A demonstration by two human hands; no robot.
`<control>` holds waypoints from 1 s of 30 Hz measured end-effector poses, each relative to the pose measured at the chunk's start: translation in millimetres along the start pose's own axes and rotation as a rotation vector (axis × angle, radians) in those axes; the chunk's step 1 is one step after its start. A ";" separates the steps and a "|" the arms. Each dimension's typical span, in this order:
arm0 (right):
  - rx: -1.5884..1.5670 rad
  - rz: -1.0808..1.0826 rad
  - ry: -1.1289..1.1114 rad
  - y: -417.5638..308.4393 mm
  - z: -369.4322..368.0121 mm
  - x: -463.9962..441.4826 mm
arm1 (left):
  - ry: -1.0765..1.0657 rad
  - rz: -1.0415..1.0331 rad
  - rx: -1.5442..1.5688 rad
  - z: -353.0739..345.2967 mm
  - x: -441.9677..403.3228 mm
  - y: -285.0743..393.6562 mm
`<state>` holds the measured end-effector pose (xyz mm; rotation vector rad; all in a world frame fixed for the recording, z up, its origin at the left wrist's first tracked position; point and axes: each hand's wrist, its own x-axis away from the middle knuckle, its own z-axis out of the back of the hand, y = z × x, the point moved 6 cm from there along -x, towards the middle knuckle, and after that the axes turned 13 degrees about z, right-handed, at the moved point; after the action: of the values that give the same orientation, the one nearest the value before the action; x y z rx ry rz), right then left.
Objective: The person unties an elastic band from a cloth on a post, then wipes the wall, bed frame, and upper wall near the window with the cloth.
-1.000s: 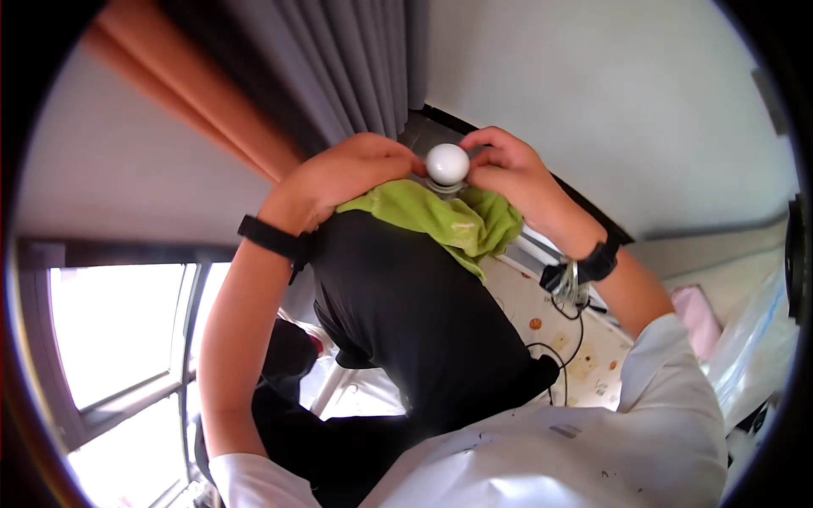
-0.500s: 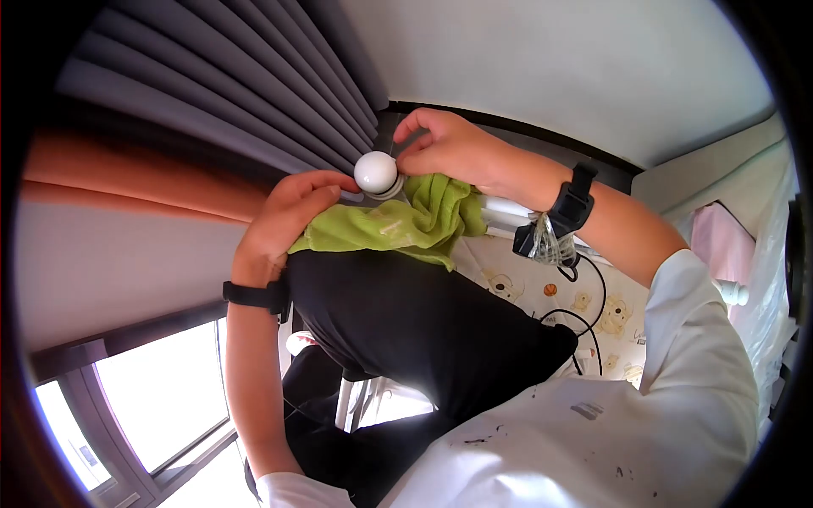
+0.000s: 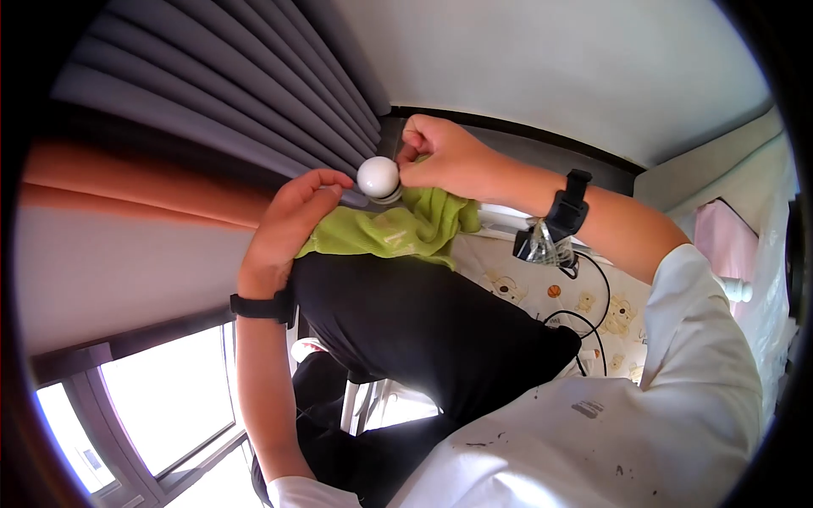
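A glossy white ball knob (image 3: 378,178) with a ringed base stands between my hands. A green cloth (image 3: 381,233) lies bunched just below it, draped over my dark-trousered knee. My left hand (image 3: 301,207) is closed on the cloth's left end, its fingertips close to the knob. On the knob's other side, my right hand (image 3: 445,152) has its fingers curled in a pinch on the cloth's upper part. Part of the knob's base is hidden behind the cloth.
Grey pleated curtains (image 3: 229,80) hang close on the left beside an orange curtain (image 3: 144,182). Behind rises a pale wall (image 3: 559,68). A bear-print sheet (image 3: 508,267) lies under my right arm, with a black cable (image 3: 606,296) on it. A window (image 3: 169,398) is at lower left.
My right hand has moved slightly down and its fingers have curled in closer beside the knob, drawing cloth up with them. The left hand stays near the knob.
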<state>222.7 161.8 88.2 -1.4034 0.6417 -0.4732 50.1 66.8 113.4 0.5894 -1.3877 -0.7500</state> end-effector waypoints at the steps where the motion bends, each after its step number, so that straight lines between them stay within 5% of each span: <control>1: -0.054 -0.003 -0.004 1.5 0.2 -0.6 | 0.048 -0.015 -0.003 2.5 1.9 0.1; 12: -0.231 -0.010 -0.017 -4.2 -0.6 -1.4 | 0.055 -0.117 -0.457 -31.1 10.1 22.1; 15: -0.241 0.031 -0.022 -6.3 -0.6 -3.3 | 0.105 -0.306 -0.751 -44.7 0.2 29.8; 21: -0.201 0.068 -0.038 -10.9 -1.7 -3.7 | -0.173 -0.304 -0.477 -38.0 -23.3 23.3; 30: -0.089 0.202 -0.049 -13.0 -5.9 -3.2 | -0.037 -0.293 -0.541 -36.5 -11.0 29.2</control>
<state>217.2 157.9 101.2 -1.4117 0.7635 -0.2523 89.7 91.7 124.4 0.3508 -1.0735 -1.3230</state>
